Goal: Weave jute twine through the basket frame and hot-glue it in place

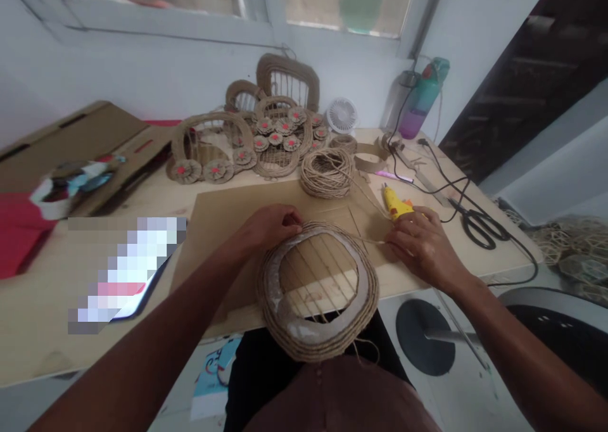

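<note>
I have the left hand (274,225) pinching the cardboard ring (272,279), right hand (422,245) gripping jute twine (370,240), several rounds wound, this length seemingly unlaid.

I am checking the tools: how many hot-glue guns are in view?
1: the yellow hot-glue gun, partly hidden behind the right hand. Others may be hidden.

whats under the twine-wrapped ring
Through the corded opening of the twine-wrapped ring, part of a brown cardboard sheet and the pale wooden tabletop show; whatever lies directly beneath its band is covered.
</note>
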